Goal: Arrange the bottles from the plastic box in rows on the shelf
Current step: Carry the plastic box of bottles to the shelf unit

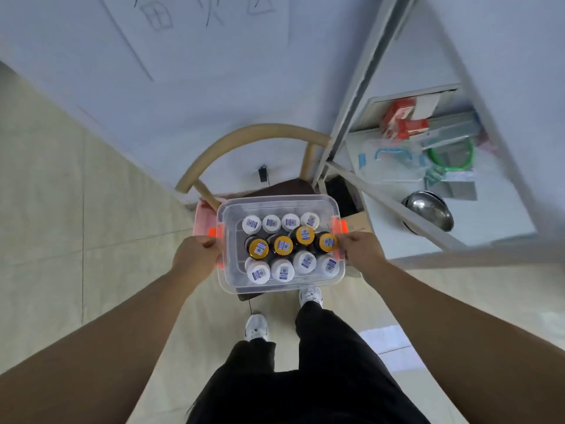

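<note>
Clear box (275, 204) of bottles (282, 245), seemingly lidded, carried gripped by left hand (194, 255) and right hand (360, 250), needs setting down by shelf (495, 218).

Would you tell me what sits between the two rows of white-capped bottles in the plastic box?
A row of four gold-capped bottles, shown in the head view.

Clear plastic box (275, 199) packed tight with capped bottles (282, 244), left hand (195, 255) and right hand (360, 252) gripping its short sides, curved chair back (260, 131) just behind the box, shelf frame (360, 87) right of the box, steel bowl (429, 211) and clear packets (394, 162) on its board, open floor (61, 209) left of the box.
</note>
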`<move>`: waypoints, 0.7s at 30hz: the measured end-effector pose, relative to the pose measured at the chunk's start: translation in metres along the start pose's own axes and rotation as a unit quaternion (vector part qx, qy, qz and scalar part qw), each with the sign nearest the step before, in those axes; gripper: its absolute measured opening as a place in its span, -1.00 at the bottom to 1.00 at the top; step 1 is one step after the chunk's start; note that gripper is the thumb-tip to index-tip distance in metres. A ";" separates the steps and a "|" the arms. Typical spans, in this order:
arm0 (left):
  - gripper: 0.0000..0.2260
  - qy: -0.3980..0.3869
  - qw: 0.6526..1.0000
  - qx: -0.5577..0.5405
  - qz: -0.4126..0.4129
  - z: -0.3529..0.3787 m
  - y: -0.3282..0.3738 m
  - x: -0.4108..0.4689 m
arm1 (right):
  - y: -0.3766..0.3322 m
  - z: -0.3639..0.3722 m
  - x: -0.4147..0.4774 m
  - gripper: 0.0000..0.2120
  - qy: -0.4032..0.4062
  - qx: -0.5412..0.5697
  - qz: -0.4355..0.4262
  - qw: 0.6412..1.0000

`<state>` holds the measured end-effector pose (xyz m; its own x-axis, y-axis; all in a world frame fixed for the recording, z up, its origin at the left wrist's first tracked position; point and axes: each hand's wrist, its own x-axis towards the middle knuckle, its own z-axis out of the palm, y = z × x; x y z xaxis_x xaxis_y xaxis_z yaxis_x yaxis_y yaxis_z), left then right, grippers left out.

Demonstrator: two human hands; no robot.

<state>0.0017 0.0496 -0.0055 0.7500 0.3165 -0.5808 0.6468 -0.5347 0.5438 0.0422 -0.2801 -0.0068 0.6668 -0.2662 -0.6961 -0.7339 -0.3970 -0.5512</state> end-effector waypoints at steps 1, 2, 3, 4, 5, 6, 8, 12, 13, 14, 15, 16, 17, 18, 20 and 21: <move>-0.77 -0.012 1.000 0.009 0.017 -0.003 0.000 -0.005 | 0.009 -0.002 -0.012 -0.81 0.018 0.020 0.001 1.000; -0.78 -0.024 0.999 0.018 0.034 -0.006 0.002 -0.009 | 0.019 -0.005 -0.024 -0.81 0.038 0.040 0.004 0.998; -0.77 -0.036 0.998 0.028 0.051 -0.008 0.005 -0.015 | 0.030 -0.007 -0.035 -0.79 0.057 0.060 0.007 0.997; -0.77 -0.049 0.996 0.041 0.068 -0.008 0.009 -0.019 | 0.041 -0.009 -0.047 -0.77 0.073 0.079 0.014 0.994; -0.77 -0.063 0.993 0.055 0.086 -0.008 0.012 -0.023 | 0.053 -0.010 -0.058 -0.77 0.087 0.101 0.021 0.991; -0.77 -0.076 0.990 0.067 0.100 -0.006 0.016 -0.028 | 0.066 -0.012 -0.070 -0.76 0.101 0.123 0.028 0.987; -0.80 -0.095 0.985 0.084 0.121 -0.001 0.025 -0.039 | 0.093 -0.018 -0.095 -0.72 0.128 0.161 0.034 0.978; -0.87 -0.141 0.972 0.096 0.159 0.024 0.044 -0.071 | 0.148 -0.036 -0.142 -0.64 0.170 0.198 0.043 0.964; -0.87 -0.153 0.968 0.104 0.172 0.032 0.049 -0.082 | 0.164 -0.042 -0.153 -0.62 0.181 0.211 0.048 0.959; -0.86 -0.167 0.962 0.115 0.184 0.041 0.054 -0.094 | 0.179 -0.048 -0.164 -0.61 0.193 0.223 0.055 0.954; -0.86 -0.180 0.956 0.125 0.193 0.050 0.059 -0.106 | 0.194 -0.054 -0.174 -0.59 0.206 0.232 0.062 0.949; -0.86 -0.191 0.951 0.133 0.202 0.060 0.065 -0.118 | 0.208 -0.061 -0.184 -0.56 0.218 0.239 0.067 0.944; -0.85 -0.198 0.948 0.139 0.209 0.068 0.070 -0.128 | 0.222 -0.067 -0.192 -0.54 0.226 0.244 0.069 0.941; -0.84 -0.204 0.943 0.147 0.220 0.078 0.076 -0.140 | 0.237 -0.074 -0.201 -0.53 0.234 0.252 0.070 0.936; -0.82 -0.212 0.932 0.163 0.243 0.103 0.087 -0.168 | 0.268 -0.091 -0.222 -0.54 0.256 0.271 0.072 0.925; -0.80 -0.216 0.929 0.165 0.253 0.115 0.092 -0.183 | 0.283 -0.100 -0.231 -0.56 0.266 0.280 0.075 0.919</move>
<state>-0.0920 -0.1474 0.0806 0.7746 -0.3455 -0.5297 0.0960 -0.7637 0.6384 -0.3064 -0.4185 0.0443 0.4124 -0.7314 -0.5431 -0.6752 0.1547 -0.7212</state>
